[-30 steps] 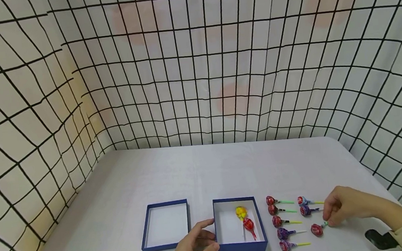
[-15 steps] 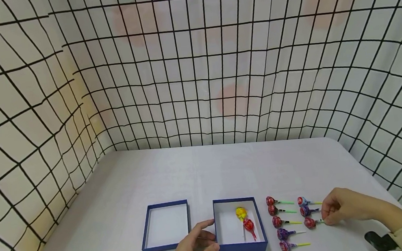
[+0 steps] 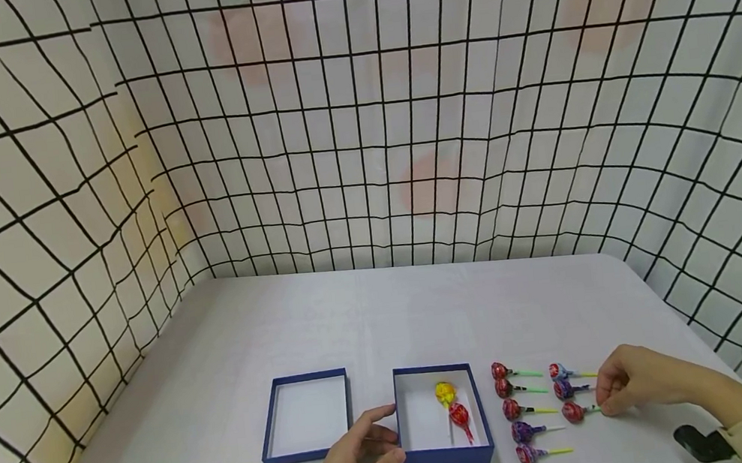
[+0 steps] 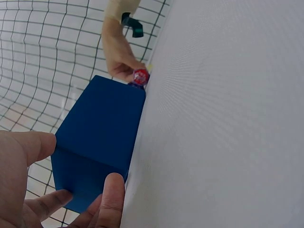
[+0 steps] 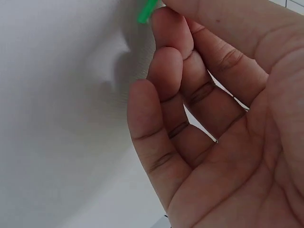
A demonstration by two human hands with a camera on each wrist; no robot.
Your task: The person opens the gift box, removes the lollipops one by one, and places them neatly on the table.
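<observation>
My right hand (image 3: 644, 378) pinches the green stick of a red-wrapped lollipop (image 3: 572, 412), which lies below a purple lollipop (image 3: 563, 389) and a red-and-blue one (image 3: 558, 370). In the right wrist view only a bit of green stick (image 5: 147, 10) shows at the fingertips. My left hand (image 3: 360, 451) rests its fingers against the left side of a blue box (image 3: 448, 459); in the left wrist view they are spread over the box's (image 4: 102, 121) near corner. Inside the box lie a yellow lollipop (image 3: 445, 392) and a red one (image 3: 459, 415).
Left of the box sits a shallow blue-edged lid (image 3: 308, 455), white inside. A column of several lollipops (image 3: 510, 408) lies just right of the box. White cloth covers the table (image 3: 380, 321), and black-gridded white walls (image 3: 360, 127) enclose it.
My right hand has drawn the red lollipop leftward and slightly up, in line under the two others, and then stays nearly still. My left hand and the box have not moved.
</observation>
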